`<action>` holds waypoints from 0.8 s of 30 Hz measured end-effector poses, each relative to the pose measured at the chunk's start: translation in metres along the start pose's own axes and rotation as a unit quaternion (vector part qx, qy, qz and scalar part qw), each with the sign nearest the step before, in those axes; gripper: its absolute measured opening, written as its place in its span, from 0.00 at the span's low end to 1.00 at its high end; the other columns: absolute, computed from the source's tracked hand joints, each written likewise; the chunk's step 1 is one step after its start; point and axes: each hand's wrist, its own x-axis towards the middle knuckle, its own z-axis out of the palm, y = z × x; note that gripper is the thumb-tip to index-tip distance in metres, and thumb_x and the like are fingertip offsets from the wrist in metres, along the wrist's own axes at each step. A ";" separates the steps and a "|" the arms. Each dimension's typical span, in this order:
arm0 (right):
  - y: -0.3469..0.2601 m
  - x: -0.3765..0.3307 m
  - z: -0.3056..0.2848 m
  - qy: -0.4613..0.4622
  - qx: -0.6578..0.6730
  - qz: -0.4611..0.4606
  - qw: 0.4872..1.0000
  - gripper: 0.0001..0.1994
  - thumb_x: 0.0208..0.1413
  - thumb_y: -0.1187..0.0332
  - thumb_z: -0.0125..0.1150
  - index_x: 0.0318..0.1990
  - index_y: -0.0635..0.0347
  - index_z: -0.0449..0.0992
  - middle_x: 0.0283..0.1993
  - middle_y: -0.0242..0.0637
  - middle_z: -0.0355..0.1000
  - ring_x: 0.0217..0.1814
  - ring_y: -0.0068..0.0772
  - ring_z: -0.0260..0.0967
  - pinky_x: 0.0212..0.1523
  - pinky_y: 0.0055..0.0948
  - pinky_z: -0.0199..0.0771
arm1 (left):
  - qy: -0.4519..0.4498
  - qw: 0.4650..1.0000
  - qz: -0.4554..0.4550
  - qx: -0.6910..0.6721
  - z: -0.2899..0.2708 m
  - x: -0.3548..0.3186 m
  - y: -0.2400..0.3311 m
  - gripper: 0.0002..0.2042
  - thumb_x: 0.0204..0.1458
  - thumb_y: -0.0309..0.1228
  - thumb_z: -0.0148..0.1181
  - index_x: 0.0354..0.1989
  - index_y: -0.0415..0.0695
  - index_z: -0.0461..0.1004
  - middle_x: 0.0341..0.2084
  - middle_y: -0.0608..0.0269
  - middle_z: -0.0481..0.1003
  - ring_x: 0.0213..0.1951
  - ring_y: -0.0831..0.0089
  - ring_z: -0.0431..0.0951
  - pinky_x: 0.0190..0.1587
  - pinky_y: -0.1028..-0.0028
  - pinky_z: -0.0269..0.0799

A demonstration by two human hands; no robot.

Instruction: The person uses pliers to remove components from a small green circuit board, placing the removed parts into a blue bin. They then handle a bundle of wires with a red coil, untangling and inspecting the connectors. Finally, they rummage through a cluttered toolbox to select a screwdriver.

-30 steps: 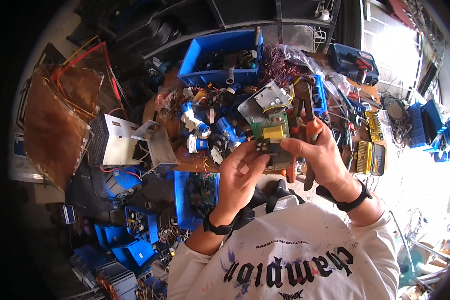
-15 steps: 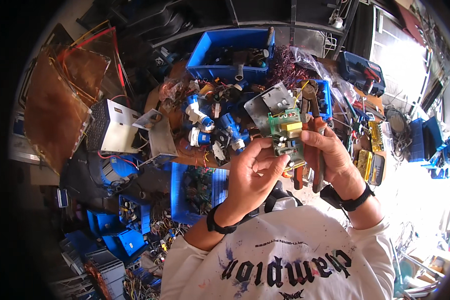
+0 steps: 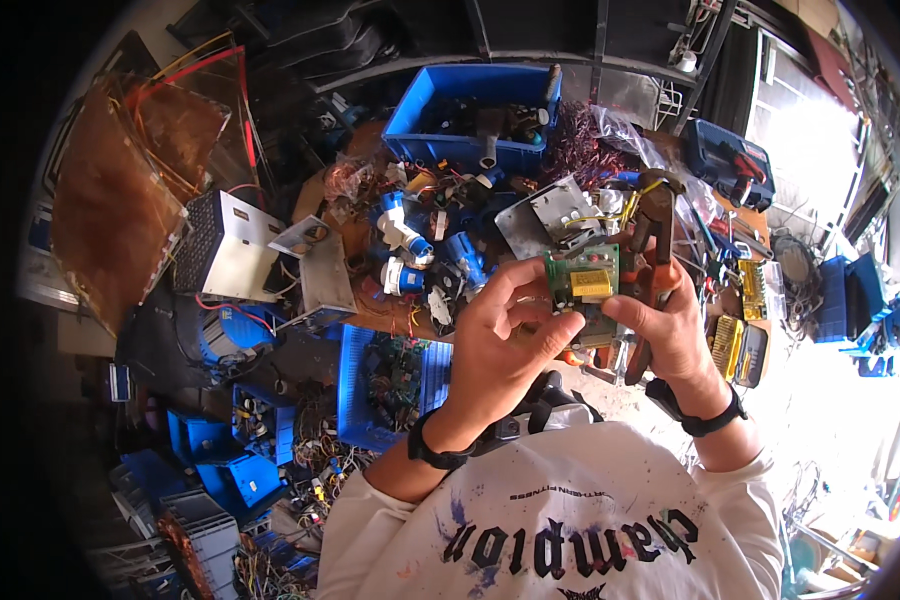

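In front of my chest a small green circuit board [image 3: 572,266] carries a yellow block-shaped component [image 3: 591,284]. My left hand [image 3: 500,350] is closed on the board's left side, thumb and fingers at its edge. Large pliers [image 3: 658,215] with dark jaws and orange-red handles are gripped in my right hand [image 3: 678,338], jaws pointing away from me. The right thumb also presses against the board's right lower corner. The lower part of the board is partly hidden by my fingers and thumbs. Behind it lies a bent grey metal plate [image 3: 560,205].
Blue and white plug connectors [image 3: 402,235] lie on the cluttered bench left of my hands. A blue crate [image 3: 520,152] of parts stands at the far side, another blue crate [image 3: 350,400] of circuit boards below left. A white metal case [image 3: 238,250] sits left; yellow bit sets [image 3: 728,345] lie right.
The circuit board has tilted, so its lower part shows less. The pliers have turned in my right hand, their jaws shifting right. The left hand keeps its hold.
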 end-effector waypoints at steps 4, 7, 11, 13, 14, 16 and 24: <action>0.000 -0.004 0.000 -0.020 -0.026 -0.044 0.999 0.30 0.44 0.81 0.68 0.56 0.66 0.61 0.45 0.39 0.72 0.41 0.23 0.72 0.34 0.21 0.75 | -0.007 0.999 -0.032 -0.024 0.003 0.005 0.005 0.17 0.50 0.24 0.64 0.48 0.35 0.69 0.40 0.60 0.75 0.38 0.78 0.76 0.40 0.78 0.74; -0.001 -0.005 0.001 -0.034 -0.019 -0.055 0.998 0.29 0.45 0.81 0.67 0.56 0.66 0.61 0.45 0.40 0.71 0.38 0.22 0.72 0.25 0.18 0.73 | -0.005 1.000 -0.014 -0.021 0.005 0.004 0.006 0.14 0.51 0.23 0.64 0.45 0.35 0.71 0.39 0.61 0.76 0.35 0.80 0.76 0.37 0.80 0.74; 0.000 -0.005 0.001 -0.038 -0.028 -0.078 0.996 0.29 0.45 0.81 0.68 0.56 0.66 0.61 0.46 0.39 0.70 0.44 0.24 0.71 0.38 0.22 0.75 | -0.005 1.000 0.023 -0.012 0.006 0.003 0.003 0.12 0.51 0.22 0.62 0.44 0.36 0.71 0.37 0.63 0.76 0.33 0.83 0.76 0.34 0.82 0.74; 0.001 -0.004 0.001 -0.038 -0.022 -0.089 0.995 0.30 0.44 0.80 0.69 0.56 0.66 0.61 0.47 0.38 0.70 0.48 0.26 0.70 0.46 0.25 0.74 | -0.005 0.999 0.036 -0.008 0.007 0.003 0.001 0.12 0.52 0.22 0.62 0.44 0.36 0.71 0.36 0.63 0.76 0.33 0.83 0.75 0.33 0.83 0.74; 0.000 -0.005 0.000 -0.039 -0.028 -0.083 0.995 0.30 0.44 0.79 0.69 0.56 0.66 0.62 0.48 0.38 0.70 0.49 0.26 0.70 0.49 0.26 0.72 | -0.004 0.999 0.033 -0.013 0.007 0.003 0.001 0.12 0.51 0.22 0.62 0.44 0.36 0.71 0.36 0.63 0.76 0.33 0.84 0.75 0.32 0.83 0.74; -0.002 -0.006 -0.003 -0.040 -0.041 -0.071 0.996 0.31 0.43 0.78 0.71 0.56 0.66 0.62 0.48 0.37 0.70 0.52 0.27 0.69 0.55 0.29 0.69 | -0.003 0.999 0.033 -0.016 0.008 0.002 0.002 0.12 0.51 0.22 0.62 0.44 0.36 0.71 0.36 0.63 0.75 0.33 0.84 0.75 0.32 0.83 0.74; -0.001 -0.006 -0.002 -0.043 -0.038 -0.077 0.995 0.32 0.42 0.77 0.72 0.56 0.66 0.62 0.49 0.37 0.70 0.53 0.27 0.68 0.55 0.29 0.69 | 0.004 0.997 0.072 0.007 0.008 0.002 -0.001 0.12 0.51 0.21 0.62 0.44 0.36 0.71 0.36 0.62 0.75 0.34 0.84 0.75 0.31 0.83 0.75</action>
